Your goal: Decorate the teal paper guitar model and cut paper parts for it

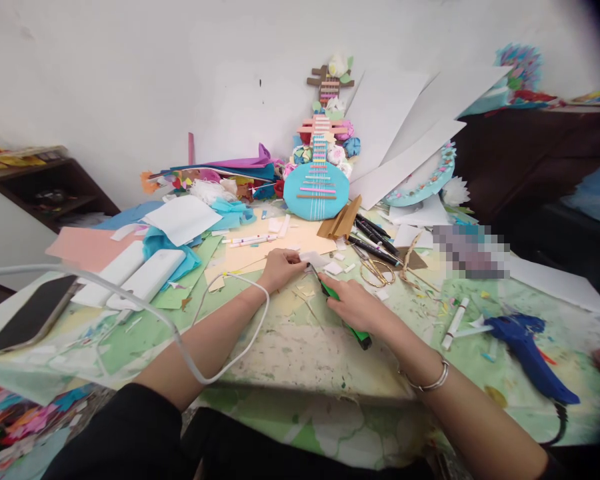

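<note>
My right hand point(354, 303) is closed around a green utility knife point(357, 335). Its blade end points up and left, meeting a small white piece point(311, 257) that looks like paper or foam. The fingertips of my left hand point(281, 268) pinch that piece from the left, right beside the blade. Whether the blade is into the piece or only against it, I cannot tell. Behind both hands, a blue paper lute point(317, 190) with strings and paper flowers leans on the wall. Small white scraps point(333, 268) lie just past the knife.
Gold-handled scissors point(377, 272) and several black markers point(375, 233) lie beyond my right hand. A blue glue gun point(525, 353) rests at the right. On the left are a phone point(30, 313) and white power banks point(147, 279); a white cable point(180, 347) loops over my left forearm.
</note>
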Motion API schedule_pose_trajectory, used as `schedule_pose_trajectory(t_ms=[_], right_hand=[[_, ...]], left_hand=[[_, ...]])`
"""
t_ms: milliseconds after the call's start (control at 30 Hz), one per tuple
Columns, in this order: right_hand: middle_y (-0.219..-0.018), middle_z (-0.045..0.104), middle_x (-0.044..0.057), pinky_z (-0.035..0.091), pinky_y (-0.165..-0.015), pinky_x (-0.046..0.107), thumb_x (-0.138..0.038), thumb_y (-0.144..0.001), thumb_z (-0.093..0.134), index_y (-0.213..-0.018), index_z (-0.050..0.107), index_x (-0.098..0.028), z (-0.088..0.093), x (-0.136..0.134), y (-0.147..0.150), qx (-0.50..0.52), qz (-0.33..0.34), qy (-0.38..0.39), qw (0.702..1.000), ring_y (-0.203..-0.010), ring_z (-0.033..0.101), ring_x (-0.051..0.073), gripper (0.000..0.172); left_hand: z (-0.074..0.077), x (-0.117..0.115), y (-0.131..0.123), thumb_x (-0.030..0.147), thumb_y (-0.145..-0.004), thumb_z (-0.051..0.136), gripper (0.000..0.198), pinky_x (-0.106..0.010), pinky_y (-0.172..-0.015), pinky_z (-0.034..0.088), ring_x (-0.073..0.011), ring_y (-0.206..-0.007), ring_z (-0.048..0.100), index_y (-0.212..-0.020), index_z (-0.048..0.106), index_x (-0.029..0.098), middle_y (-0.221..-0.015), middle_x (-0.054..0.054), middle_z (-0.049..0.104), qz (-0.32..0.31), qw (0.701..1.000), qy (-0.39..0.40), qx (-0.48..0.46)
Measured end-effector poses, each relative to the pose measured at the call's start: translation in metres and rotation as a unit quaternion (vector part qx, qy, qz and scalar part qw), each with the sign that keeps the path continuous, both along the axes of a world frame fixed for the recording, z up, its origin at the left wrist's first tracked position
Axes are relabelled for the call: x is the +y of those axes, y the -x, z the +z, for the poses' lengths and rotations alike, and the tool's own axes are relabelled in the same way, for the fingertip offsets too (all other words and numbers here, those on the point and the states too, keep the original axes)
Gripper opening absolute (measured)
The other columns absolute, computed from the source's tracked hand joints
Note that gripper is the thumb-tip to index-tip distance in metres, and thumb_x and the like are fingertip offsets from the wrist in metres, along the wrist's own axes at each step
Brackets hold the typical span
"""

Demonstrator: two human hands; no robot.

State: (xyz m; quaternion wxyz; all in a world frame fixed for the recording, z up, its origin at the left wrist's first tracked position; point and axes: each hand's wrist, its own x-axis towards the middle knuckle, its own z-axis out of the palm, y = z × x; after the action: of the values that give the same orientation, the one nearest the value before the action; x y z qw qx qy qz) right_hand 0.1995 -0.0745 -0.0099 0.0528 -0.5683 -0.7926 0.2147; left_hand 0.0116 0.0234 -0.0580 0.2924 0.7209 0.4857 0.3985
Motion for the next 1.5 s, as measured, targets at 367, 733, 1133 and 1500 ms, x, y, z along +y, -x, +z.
schedule_pose_trajectory(t_ms=[367, 733, 1133, 1500], right_hand=[[-0.110, 0.065, 0.015, 0.037, -0.069, 0.028, -0.023, -0.081, 0.041, -0.141, 0.039, -0.024, 0.007, 0.007, 0.001, -0.043, 0.010, -0.036, 0.998, -0.095, 0.060, 0.028, 0.059], [-0.101, 0.067, 0.012, 0.036, -0.062, 0.026, -0.023, -0.079, 0.044, -0.138, 0.044, -0.023, 0.011, 0.017, -0.002, 0.006, 0.003, -0.012, 1.000, -0.079, 0.060, 0.022, 0.059], [-0.122, 0.061, 0.012, 0.039, -0.080, 0.030, -0.020, -0.078, 0.045, -0.137, 0.046, -0.021, 0.008, 0.022, 0.003, 0.026, 0.002, -0.012, 1.000, -0.109, 0.054, 0.029, 0.059], [-0.122, 0.060, 0.016, 0.039, -0.077, 0.029, -0.019, -0.081, 0.041, -0.142, 0.036, -0.018, 0.002, 0.020, 0.006, -0.004, 0.009, -0.013, 1.000, -0.104, 0.057, 0.028, 0.062]], left_hand=[[0.005, 0.006, 0.001, 0.028, -0.062, 0.067, 0.019, -0.026, -0.060, 0.045, -0.0173, -0.064, 0.064, -0.075, 0.066, 0.014, -0.067, -0.004, 0.070, 0.026, 0.997, 0.066, -0.002], [0.020, 0.003, 0.001, 0.027, -0.063, 0.068, 0.023, -0.026, -0.063, 0.042, -0.0182, -0.068, 0.064, -0.083, 0.060, 0.020, -0.066, 0.000, 0.069, 0.049, 0.996, 0.062, 0.047], [0.012, 0.013, 0.003, 0.030, -0.066, 0.066, 0.022, -0.027, -0.064, 0.045, -0.0173, -0.067, 0.061, -0.082, 0.071, 0.015, -0.071, -0.004, 0.067, 0.068, 0.990, 0.019, 0.118], [0.007, 0.017, 0.006, 0.031, -0.067, 0.067, 0.025, -0.029, -0.066, 0.047, -0.0181, -0.068, 0.061, -0.085, 0.071, 0.014, -0.078, -0.008, 0.070, 0.048, 0.990, -0.006, 0.131]])
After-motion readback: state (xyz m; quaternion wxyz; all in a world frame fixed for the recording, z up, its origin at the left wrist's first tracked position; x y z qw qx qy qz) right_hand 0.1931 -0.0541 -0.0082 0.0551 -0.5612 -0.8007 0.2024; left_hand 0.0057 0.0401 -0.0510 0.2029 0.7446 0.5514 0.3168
